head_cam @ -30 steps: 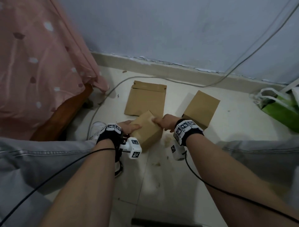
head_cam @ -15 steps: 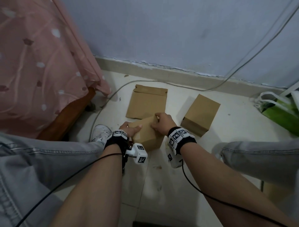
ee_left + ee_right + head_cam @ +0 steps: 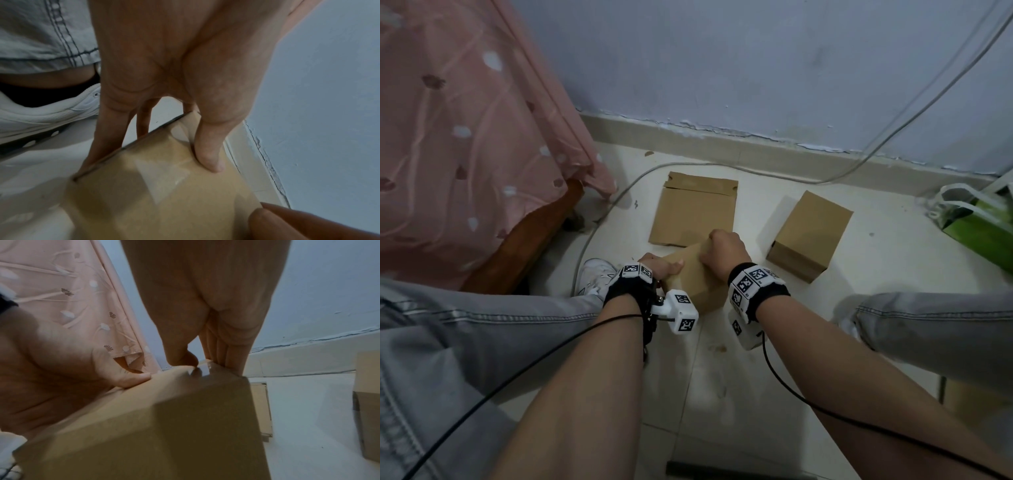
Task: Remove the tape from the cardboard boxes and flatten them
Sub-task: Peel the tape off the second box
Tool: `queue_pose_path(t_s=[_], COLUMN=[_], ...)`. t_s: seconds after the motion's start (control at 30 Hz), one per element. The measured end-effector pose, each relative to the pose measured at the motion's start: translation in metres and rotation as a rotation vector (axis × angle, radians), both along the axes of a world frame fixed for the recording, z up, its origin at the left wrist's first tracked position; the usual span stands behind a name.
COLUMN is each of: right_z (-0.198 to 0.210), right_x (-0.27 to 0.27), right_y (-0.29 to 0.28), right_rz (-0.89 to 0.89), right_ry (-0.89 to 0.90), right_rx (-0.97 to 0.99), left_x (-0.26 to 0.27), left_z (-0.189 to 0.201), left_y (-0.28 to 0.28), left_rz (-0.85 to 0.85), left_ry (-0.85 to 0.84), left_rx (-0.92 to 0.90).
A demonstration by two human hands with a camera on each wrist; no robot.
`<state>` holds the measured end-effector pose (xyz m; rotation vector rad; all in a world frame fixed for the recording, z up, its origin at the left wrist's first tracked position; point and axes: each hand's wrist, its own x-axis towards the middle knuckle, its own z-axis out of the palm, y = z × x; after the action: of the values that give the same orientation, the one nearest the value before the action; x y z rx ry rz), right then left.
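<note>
A small brown cardboard box (image 3: 697, 284) sits on the floor between my knees. My left hand (image 3: 661, 269) grips its left side, thumb (image 3: 207, 154) on top and fingers down the side wall. A strip of clear tape (image 3: 162, 177) runs across the top. My right hand (image 3: 726, 253) is curled over the far top edge. Its thumb (image 3: 180, 360) and fingers (image 3: 226, 356) pinch that edge where the tape's end (image 3: 202, 369) folds over. A flattened box (image 3: 693, 209) lies just beyond. A second closed box (image 3: 810, 234) stands to the right.
A pink bedsheet (image 3: 465, 137) hangs over a wooden bed frame at the left. A grey cable (image 3: 722, 168) runs along the skirting behind the boxes. A green bag (image 3: 983, 222) lies at the far right. My white shoe (image 3: 595, 274) is beside the left hand.
Both hands kept hold of the box. The right hand slid from the box's right top corner to its far top edge and curled tighter there.
</note>
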<state>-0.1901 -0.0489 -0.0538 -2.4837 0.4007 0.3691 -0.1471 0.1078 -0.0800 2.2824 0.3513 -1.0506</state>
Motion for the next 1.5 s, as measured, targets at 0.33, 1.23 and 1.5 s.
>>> queue_pose_path(t_s=[0.33,1.23,1.5], right_z=[0.0,-0.003,-0.003], right_x=[-0.005,-0.012,-0.017], right_y=[-0.006,-0.019,-0.012], right_rz=[-0.016,0.032,0.089], right_ry=[-0.009,0.038,0.001], right_rx=[0.077,0.131,0.043], left_x=[0.001,0.002,0.002], left_z=[-0.001,-0.006,-0.004], left_y=[-0.001,-0.001,0.0], left_rz=[-0.114,-0.094,-0.13], left_ry=[-0.008,-0.02,-0.019], left_rx=[0.052,0.062,0.075])
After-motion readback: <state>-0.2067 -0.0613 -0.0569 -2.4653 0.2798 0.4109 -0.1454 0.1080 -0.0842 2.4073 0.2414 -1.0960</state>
